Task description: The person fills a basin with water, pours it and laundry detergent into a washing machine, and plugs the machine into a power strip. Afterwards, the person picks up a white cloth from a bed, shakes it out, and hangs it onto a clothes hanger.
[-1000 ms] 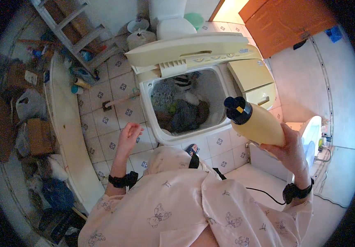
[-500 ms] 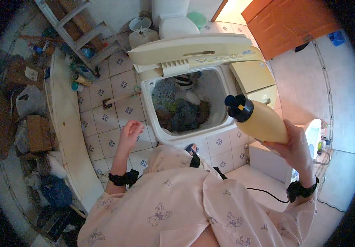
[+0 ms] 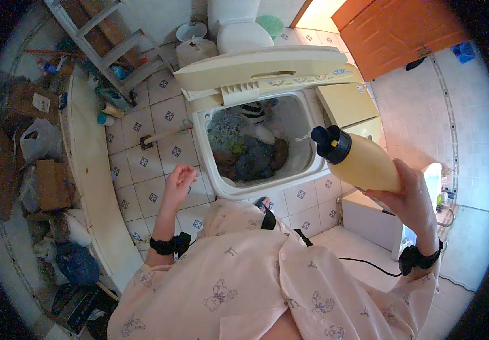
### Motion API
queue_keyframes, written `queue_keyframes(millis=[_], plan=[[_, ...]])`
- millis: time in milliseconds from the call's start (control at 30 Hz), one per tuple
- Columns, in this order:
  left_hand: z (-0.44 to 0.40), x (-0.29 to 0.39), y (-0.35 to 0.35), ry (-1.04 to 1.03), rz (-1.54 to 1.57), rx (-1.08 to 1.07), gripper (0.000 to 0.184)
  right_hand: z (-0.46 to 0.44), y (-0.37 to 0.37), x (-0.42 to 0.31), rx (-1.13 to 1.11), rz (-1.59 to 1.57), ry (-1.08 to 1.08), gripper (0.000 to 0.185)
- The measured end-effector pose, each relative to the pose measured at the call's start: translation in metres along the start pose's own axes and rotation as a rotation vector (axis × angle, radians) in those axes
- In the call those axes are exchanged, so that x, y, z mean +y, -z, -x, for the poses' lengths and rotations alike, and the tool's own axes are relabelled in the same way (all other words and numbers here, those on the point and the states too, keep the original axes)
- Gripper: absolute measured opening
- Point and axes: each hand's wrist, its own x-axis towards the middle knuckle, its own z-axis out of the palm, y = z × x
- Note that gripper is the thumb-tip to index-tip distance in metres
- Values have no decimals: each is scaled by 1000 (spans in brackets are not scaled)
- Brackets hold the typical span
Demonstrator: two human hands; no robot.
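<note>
My right hand (image 3: 406, 190) is wrapped round the base of a yellow squeeze bottle (image 3: 363, 164) with a black cap, tilted so that the cap points left toward the washing tub. A thin pale stream (image 3: 302, 137) shows at the nozzle, over the tub's right side. Below it, the washing machine (image 3: 213, 182) stands with its tub lid (image 3: 238, 67) raised. Wet clothes (image 3: 253, 156), dark, greenish and striped, lie in the tub amid suds. To the left of the machine hangs my left hand (image 3: 182, 177), with loosely bent fingers and nothing in it.
A wooden-handled tool (image 3: 165, 136) lies on the tiled floor left of the machine. A ladder (image 3: 114, 51) leans at the upper left, near a long pale panel (image 3: 88, 170) and piled boxes and bags. Behind the machine is a toilet (image 3: 245, 38); a white basin (image 3: 372, 221) is at right.
The bottle has shifted slightly in my right hand's grip and tilts a little more level. A pale stream now shows at its nozzle. My left hand has barely moved.
</note>
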Motion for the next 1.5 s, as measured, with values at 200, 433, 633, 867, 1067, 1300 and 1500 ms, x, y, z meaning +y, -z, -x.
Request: queue_keyframes(millis=[200, 433, 633, 867, 1067, 1300, 1500], plan=[[-2, 0, -1, 8, -2, -10, 14, -3, 4, -3, -10, 8, -3, 36], [-1, 3, -2, 3, -35, -5, 15, -7, 5, -4, 0, 27, 5, 35], [0, 2, -1, 11, -28, -31, 15, -9, 3, 1, 25, 28, 47, 33], [3, 8, -3, 4, -30, -7, 14, -9, 1, 7, 14, 12, 36, 34], [4, 8, -3, 27, -45, -24, 15, -7, -3, 13, 22, -40, 11, 36], [3, 11, -11, -16, -66, -59, 18, -2, -64, 76, 145, -594, -85, 37], [0, 21, -12, 9, -168, -75, 15, 5, -129, 92, 168, -963, -178, 49]])
